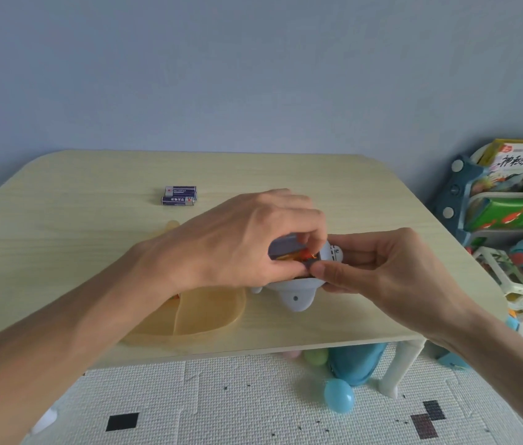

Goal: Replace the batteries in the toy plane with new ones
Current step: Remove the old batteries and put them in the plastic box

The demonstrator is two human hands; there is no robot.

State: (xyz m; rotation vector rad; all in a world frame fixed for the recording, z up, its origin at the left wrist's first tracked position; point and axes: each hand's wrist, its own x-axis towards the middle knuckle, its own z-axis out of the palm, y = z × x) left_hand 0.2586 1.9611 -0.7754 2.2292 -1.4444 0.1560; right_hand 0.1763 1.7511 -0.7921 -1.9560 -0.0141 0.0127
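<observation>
2 hands meet over the plane (pixel 295 292), which is held just above the table (pixel 93 194) near its front edge, right of centre. The plane is white with a grey panel on top; orange parts show in an opening in that panel. The left hand (pixel 247 239) covers the plane from the left, fingers curled down, with fingertips at the opening. What they pinch cannot be told. The right hand (pixel 379 264) grips the plane's right end, thumb pressed on the near edge, fingers wrapped behind.

2 batteries (pixel 179 195), blue and white, lie side by side on the table, behind and left of the plane, well apart from it. 1 translucent yellow tray (pixel 209 313) lies just left of the plane, partly under the left forearm. Right of the plane, off the table, a rack (pixel 459 200) holds books. Below the plane, a ball (pixel 338 396) rests on a floor mat (pixel 221 396).
</observation>
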